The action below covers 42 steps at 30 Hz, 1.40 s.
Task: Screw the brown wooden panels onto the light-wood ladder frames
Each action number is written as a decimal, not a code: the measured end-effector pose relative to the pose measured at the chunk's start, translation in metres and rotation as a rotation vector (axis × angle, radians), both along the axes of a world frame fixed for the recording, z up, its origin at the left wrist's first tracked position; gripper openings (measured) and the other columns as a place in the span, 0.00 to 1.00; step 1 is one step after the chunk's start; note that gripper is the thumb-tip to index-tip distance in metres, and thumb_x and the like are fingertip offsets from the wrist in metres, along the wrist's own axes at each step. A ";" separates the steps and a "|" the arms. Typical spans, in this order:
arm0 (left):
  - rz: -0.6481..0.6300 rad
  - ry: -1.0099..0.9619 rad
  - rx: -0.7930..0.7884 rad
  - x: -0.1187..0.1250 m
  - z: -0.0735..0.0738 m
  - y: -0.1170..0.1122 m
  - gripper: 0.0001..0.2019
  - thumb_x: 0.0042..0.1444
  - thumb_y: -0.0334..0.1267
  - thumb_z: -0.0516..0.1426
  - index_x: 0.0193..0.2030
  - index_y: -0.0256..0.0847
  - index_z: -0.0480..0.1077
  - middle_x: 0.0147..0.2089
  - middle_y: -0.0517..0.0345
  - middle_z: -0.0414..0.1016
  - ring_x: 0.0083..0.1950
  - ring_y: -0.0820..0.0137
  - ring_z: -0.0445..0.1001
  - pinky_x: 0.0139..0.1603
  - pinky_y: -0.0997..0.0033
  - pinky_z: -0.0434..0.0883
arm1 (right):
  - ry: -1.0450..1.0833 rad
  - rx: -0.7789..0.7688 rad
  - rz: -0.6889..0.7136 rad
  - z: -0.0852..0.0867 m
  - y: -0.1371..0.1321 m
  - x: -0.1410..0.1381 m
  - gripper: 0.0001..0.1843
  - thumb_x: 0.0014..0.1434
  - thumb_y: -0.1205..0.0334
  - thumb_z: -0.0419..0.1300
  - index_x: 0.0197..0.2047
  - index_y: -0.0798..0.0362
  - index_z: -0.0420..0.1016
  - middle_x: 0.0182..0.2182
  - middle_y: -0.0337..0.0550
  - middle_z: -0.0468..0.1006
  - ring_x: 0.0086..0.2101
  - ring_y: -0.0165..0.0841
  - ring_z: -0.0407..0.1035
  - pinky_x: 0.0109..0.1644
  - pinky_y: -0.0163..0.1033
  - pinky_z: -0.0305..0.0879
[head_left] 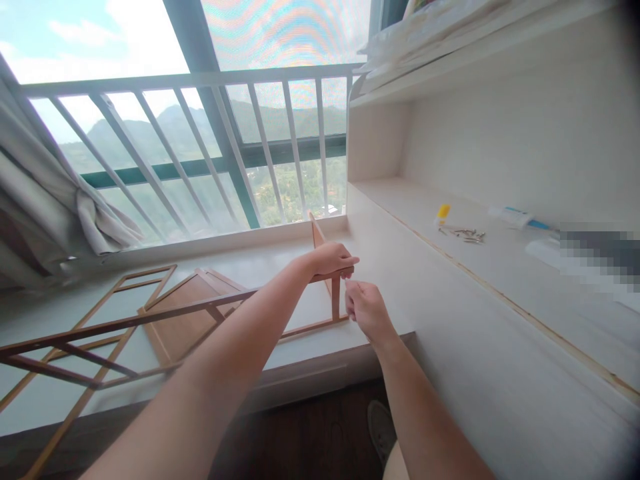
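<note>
The frame [125, 322] stands on its edge on the sill [280, 257], its long top rail running from the lower left up to the corner under the left hand [330, 259]. That hand lies over this corner with its fingers [347, 260] curled down over the rail, gripping it. Just below those fingers the frame's short post [336, 297] drops to the bottom rail, which rests on the sill. The right hand [365, 308] sits just right of the post and a little below the left fingers, with its fingers [351, 300] drawn in close together, near the post or touching it (whether they pinch something small I cannot tell). Left of both hands, behind the top rail, a panel [185, 320] lies flat on the sill, and further left a second open frame [125, 293] lies flat as well. Beyond the left fingers the window railing [190, 80] crosses the view, with a curtain [50, 193] bunched far to the left. Right of the right hand, well apart on a shelf [400, 200], lie some screws [467, 234], a small yellow-topped thing [443, 212] beside them and a tube [517, 217] further right. Below the right wrist a shoe [383, 427] shows on the dark floor.
</note>
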<state>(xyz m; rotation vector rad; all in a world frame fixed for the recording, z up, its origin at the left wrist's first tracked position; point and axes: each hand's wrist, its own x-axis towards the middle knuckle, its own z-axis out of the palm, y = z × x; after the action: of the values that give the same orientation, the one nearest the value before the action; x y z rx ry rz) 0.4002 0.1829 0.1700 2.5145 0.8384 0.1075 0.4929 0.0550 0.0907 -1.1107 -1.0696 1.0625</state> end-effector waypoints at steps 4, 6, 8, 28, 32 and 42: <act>0.008 -0.012 -0.005 0.000 -0.002 0.002 0.24 0.63 0.49 0.49 0.27 0.37 0.78 0.29 0.55 0.79 0.28 0.73 0.72 0.34 0.75 0.64 | 0.730 -0.057 0.196 -0.001 -0.005 -0.013 0.22 0.61 0.56 0.53 0.21 0.49 0.46 0.13 0.27 0.46 0.15 0.24 0.41 0.19 0.33 0.38; 0.008 -0.018 -0.017 0.001 -0.003 0.003 0.24 0.63 0.50 0.49 0.27 0.36 0.78 0.29 0.54 0.80 0.28 0.73 0.73 0.35 0.75 0.64 | 0.943 -0.032 0.260 0.000 -0.011 -0.020 0.21 0.62 0.59 0.52 0.22 0.49 0.45 0.15 0.27 0.44 0.16 0.25 0.39 0.19 0.32 0.39; 0.005 -0.026 -0.030 0.001 -0.004 0.004 0.25 0.63 0.51 0.49 0.27 0.36 0.78 0.30 0.53 0.80 0.29 0.72 0.73 0.35 0.75 0.65 | 1.032 0.006 0.269 0.000 -0.016 -0.027 0.21 0.62 0.61 0.52 0.23 0.49 0.44 0.16 0.28 0.43 0.17 0.25 0.38 0.19 0.31 0.40; -0.003 -0.014 -0.027 0.000 -0.004 0.003 0.26 0.63 0.52 0.48 0.28 0.36 0.78 0.31 0.53 0.80 0.29 0.72 0.74 0.35 0.76 0.65 | -0.167 0.034 -0.185 -0.008 -0.005 -0.015 0.24 0.62 0.50 0.51 0.17 0.51 0.55 0.12 0.31 0.54 0.17 0.25 0.49 0.21 0.35 0.43; 0.001 -0.014 -0.026 0.000 -0.004 0.003 0.26 0.63 0.52 0.48 0.28 0.36 0.78 0.31 0.53 0.80 0.30 0.72 0.74 0.35 0.76 0.65 | -0.278 0.032 -0.194 -0.005 -0.006 -0.012 0.24 0.63 0.51 0.50 0.18 0.51 0.55 0.13 0.32 0.54 0.18 0.26 0.50 0.22 0.35 0.44; -0.001 -0.033 -0.025 0.000 -0.005 0.005 0.26 0.62 0.53 0.49 0.28 0.36 0.78 0.30 0.53 0.80 0.29 0.72 0.74 0.35 0.76 0.65 | -0.484 0.087 -0.202 -0.004 -0.005 -0.003 0.22 0.63 0.53 0.49 0.20 0.50 0.50 0.16 0.31 0.49 0.21 0.27 0.47 0.26 0.37 0.41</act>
<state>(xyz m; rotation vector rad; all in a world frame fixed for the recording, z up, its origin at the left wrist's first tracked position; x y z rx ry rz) 0.4000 0.1879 0.1646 2.4829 0.8200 0.1370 0.4897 0.0498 0.0868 -1.4110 -1.3320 0.5926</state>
